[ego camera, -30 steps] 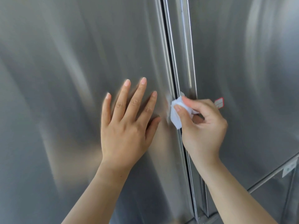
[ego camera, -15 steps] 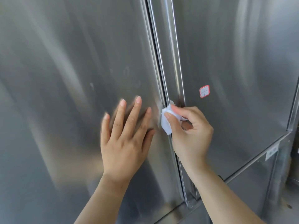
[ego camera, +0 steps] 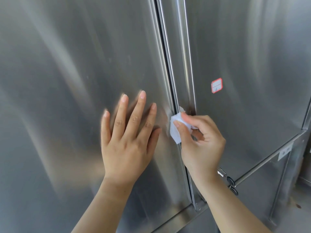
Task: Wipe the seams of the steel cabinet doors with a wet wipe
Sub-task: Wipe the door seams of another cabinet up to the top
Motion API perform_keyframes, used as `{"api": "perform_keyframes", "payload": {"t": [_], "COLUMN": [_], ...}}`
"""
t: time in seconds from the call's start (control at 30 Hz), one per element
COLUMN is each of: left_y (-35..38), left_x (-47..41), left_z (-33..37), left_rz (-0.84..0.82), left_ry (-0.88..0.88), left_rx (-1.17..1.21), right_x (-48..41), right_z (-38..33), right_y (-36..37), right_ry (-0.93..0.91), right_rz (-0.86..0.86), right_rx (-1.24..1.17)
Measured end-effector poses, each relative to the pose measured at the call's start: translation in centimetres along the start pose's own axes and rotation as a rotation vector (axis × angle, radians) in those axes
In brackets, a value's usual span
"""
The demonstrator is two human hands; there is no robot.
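On the far left we see the broad brushed-steel left cabinet door [ego camera: 67, 81], its sheen streaked with soft reflections. Our left hand [ego camera: 127, 140] lies flat against this door's lower half, near its inner edge, with the fingers straight, slightly spread and pointing up, and it holds nothing. Just right of it runs the dark vertical seam between the two doors [ego camera: 165, 47], bordered by narrow folded steel strips. The folded white wet wipe [ego camera: 175, 128] sits pressed on that seam, partway down the doors and level with the left hand's fingertips, and it overlaps the left door's inner edge. Our right hand [ego camera: 202, 143] grips the wipe, thumb and forefinger pinching it while the other fingers curl into the palm. A dark smudge shows on the steel strip just above the wipe. Further right, on the brushed-steel right cabinet door [ego camera: 252, 64], a small white sticker with a red border [ego camera: 216, 85] is stuck near the inner edge, above the right hand. Below the right wrist, near that door's bottom edge, a small metal lock [ego camera: 222, 173] shows with dark key rings [ego camera: 233, 185] hanging from it. At the lower right, a steel lower panel [ego camera: 262, 190] carries a small pale label [ego camera: 286, 151] whose text is too small to read.
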State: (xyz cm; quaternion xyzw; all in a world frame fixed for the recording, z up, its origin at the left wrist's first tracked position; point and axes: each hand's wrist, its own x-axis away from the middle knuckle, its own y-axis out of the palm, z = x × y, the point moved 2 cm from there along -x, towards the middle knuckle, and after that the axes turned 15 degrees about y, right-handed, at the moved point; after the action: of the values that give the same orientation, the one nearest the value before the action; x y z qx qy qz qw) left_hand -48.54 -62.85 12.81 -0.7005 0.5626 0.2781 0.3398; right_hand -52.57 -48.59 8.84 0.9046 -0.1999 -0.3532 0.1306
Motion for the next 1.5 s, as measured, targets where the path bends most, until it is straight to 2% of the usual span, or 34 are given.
{"api": "perform_keyframes", "payload": {"t": [0.17, 0.43, 0.63, 0.9, 1.07, 1.27, 1.5], "left_y": [0.1, -0.2, -0.1, 1.0, 0.9, 0.8, 0.8], "left_x": [0.1, -0.1, 2.6, 4.0, 4.0, 4.0, 4.1], "left_z": [0.0, -0.1, 2.5, 3.3, 3.2, 3.2, 3.2], "left_rz": [0.002, -0.007, -0.095, -0.071, -0.058, -0.054, -0.076], "left_ry": [0.012, 0.006, 0.051, 0.114, 0.121, 0.121, 0.134], "left_rx": [-0.003, 0.016, 0.134, 0.057, 0.056, 0.069, 0.067], "right_x": [3.6, 2.0, 5.5, 4.9, 7.0, 4.6, 9.7], "right_z": [3.0, 1.4, 3.9, 4.0, 5.3, 3.8, 7.9], "right_y": [-2.1, -0.9, -3.1, -2.7, -3.7, -2.1, -4.7], "right_ry": [0.113, 0.055, 0.218, 0.159, 0.242, 0.140, 0.272], "right_rz": [-0.008, -0.012, 0.003, 0.025, 0.043, 0.063, 0.104], "right_rx": [0.011, -0.009, 0.006, 0.023, 0.102, 0.063, 0.013]}}
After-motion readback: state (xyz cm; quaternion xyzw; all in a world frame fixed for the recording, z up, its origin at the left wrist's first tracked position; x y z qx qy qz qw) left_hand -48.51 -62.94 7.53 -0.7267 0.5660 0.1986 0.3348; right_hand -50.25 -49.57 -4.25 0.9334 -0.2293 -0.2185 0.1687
